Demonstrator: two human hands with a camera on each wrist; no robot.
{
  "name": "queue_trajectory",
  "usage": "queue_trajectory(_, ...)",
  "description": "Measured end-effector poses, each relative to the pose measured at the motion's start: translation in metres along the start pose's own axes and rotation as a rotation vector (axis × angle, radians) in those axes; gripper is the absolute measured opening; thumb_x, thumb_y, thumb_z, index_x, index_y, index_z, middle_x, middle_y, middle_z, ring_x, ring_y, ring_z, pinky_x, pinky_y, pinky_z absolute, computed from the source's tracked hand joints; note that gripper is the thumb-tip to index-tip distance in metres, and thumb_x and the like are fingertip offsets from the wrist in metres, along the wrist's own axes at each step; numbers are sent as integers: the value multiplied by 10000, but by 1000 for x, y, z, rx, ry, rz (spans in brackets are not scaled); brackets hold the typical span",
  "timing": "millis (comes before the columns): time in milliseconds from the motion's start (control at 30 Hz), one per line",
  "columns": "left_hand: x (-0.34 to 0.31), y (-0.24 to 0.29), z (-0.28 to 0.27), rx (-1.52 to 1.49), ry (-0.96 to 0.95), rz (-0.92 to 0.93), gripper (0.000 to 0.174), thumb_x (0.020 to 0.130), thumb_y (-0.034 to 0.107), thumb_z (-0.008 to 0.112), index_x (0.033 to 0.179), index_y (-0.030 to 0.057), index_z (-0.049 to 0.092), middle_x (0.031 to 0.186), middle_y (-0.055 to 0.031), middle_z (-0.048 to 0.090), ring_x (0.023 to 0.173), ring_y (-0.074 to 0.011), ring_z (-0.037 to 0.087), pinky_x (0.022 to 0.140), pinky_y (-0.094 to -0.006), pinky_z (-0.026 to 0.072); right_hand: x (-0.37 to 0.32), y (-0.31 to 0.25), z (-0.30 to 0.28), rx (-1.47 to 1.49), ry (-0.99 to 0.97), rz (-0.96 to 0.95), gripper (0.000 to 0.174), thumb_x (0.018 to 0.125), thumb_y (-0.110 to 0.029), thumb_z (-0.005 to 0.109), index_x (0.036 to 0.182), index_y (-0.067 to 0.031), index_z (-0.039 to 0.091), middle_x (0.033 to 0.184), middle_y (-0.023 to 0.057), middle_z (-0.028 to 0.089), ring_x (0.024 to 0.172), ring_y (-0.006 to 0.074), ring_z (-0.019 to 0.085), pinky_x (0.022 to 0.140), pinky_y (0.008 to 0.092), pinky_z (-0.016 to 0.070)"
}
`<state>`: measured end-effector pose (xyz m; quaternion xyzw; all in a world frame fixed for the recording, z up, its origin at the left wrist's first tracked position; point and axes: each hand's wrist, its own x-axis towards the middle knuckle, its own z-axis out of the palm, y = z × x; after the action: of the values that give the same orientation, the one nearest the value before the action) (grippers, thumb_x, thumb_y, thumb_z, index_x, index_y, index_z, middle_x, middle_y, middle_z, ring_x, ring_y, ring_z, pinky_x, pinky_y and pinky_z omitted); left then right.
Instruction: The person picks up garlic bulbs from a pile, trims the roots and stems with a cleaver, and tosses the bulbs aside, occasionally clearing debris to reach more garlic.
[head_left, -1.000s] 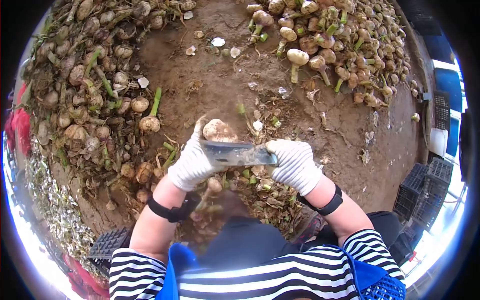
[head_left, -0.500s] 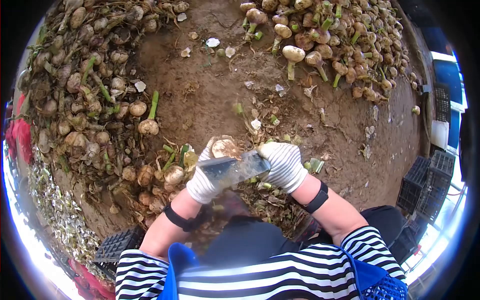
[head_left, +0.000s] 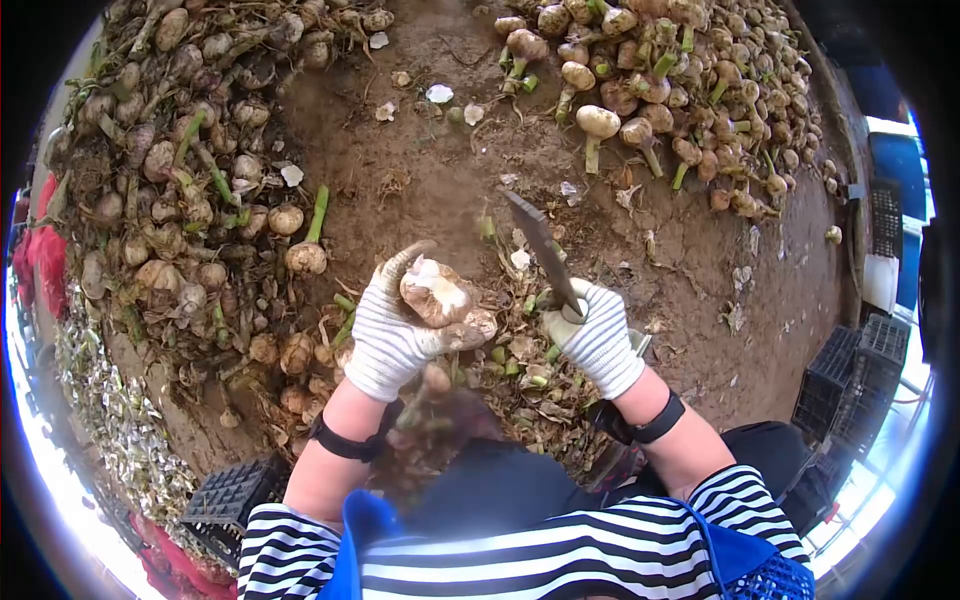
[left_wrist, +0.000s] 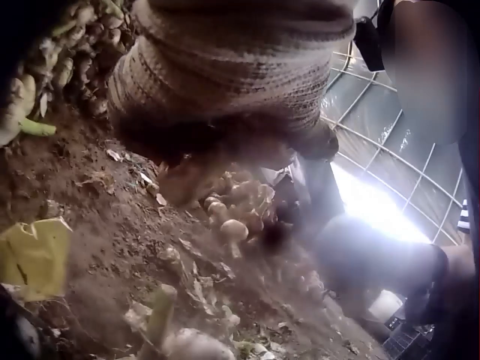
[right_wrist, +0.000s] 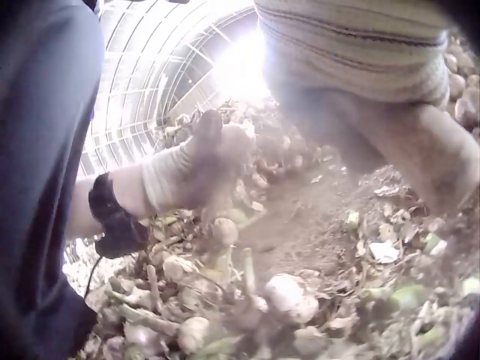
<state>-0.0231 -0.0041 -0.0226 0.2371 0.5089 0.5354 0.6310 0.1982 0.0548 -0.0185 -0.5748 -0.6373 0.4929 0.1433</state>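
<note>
My left hand (head_left: 380, 335), in a white striped glove, grips a garlic bulb (head_left: 432, 292) whose upper face shows white patches among brown skin. Its fingers curve round the far side of the bulb and the thumb lies along the near side. A second pale bulb (head_left: 481, 322) shows just beyond the thumb. To the right, my gloved right hand (head_left: 598, 335) holds a knife (head_left: 540, 240) by its handle, the dark blade slanting forward and left, apart from the bulb. In the right wrist view, the left hand (right_wrist: 180, 176) is blurred.
A heap of garlic with stalks (head_left: 170, 210) covers the left side. Another pile of bulbs (head_left: 700, 100) lies at the far right. Cut stems and peelings (head_left: 530, 390) litter the soil before my knees. Black crates (head_left: 840, 385) stand at the right, another crate (head_left: 230, 490) at the lower left.
The knife blade, earlier flat across in front of the bulb, has swung away to the right and points forward. The right hand has moved right, and the left hand has turned the bulb's white-patched side up.
</note>
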Motion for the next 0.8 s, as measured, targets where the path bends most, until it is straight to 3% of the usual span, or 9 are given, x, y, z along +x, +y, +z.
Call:
queue_trajectory(133,8,-9,-9,-229,35,150,754,593,159,852,1225,83,448,1055,-61,566,985,-174,574,858,-320,520,-13,-2,10,198,-196,168,139,725,-108,595,832,-43,656,601,59,577,553,118,530,544,275,454)
queue_trajectory(200,8,5,-4,-239,-71,-62,619,639,216,824,1155,94,505,1067,-71,571,931,-176,596,825,-319,536,-17,-6,11,43,-255,165,183,712,-146,625,864,-49,655,585,57,562,539,138,514,539,289,447)
queue_trajectory(267,-6,10,9,-371,115,-77,514,670,226,797,1093,99,535,1100,-84,566,886,-204,617,815,-336,544,-16,-2,15,23,-255,177,209,700,-166,647,873,-49,653,580,64,554,524,158,507,540,294,448)
queue_trajectory(333,-10,14,5,-759,-84,-256,471,697,200,766,1095,99,536,1134,-100,552,938,-249,607,833,-364,538,-13,4,15,88,-245,192,202,695,-168,643,860,-53,650,581,75,556,523,186,514,541,303,450)
queue_trajectory(400,-7,-1,-7,-829,-286,-313,696,732,353,717,1303,96,413,1245,-151,487,962,-300,599,803,-422,553,-8,6,13,153,-242,204,195,689,-171,640,847,-57,647,582,86,558,522,214,522,543,312,453)
queue_trajectory(533,-14,3,6,-805,-142,-398,791,698,132,581,1422,110,264,1240,-201,478,884,-355,594,732,-426,563,1,-8,5,-126,-250,42,174,652,-183,620,793,-80,628,624,130,590,606,319,583,562,368,473)
queue_trajectory(600,-12,2,-3,-775,-315,-617,824,694,97,568,1440,82,217,1200,-215,505,900,-333,597,710,-363,552,3,-13,2,-270,-297,17,190,649,-194,615,798,-78,628,639,142,595,627,333,593,574,387,481)
queue_trajectory(767,-6,16,10,110,-17,-491,253,832,156,658,1024,-2,611,884,-39,655,730,-102,598,662,-253,497,6,-22,-5,-422,-325,-22,213,649,-214,600,814,-82,629,660,163,601,643,357,589,588,412,481)
queue_trajectory(800,-1,8,13,553,47,-186,191,794,80,664,961,1,618,806,-50,644,691,-152,595,643,-268,488,5,-32,-10,-451,-330,-13,219,653,-219,595,818,-80,630,660,164,603,646,353,594,594,414,484)
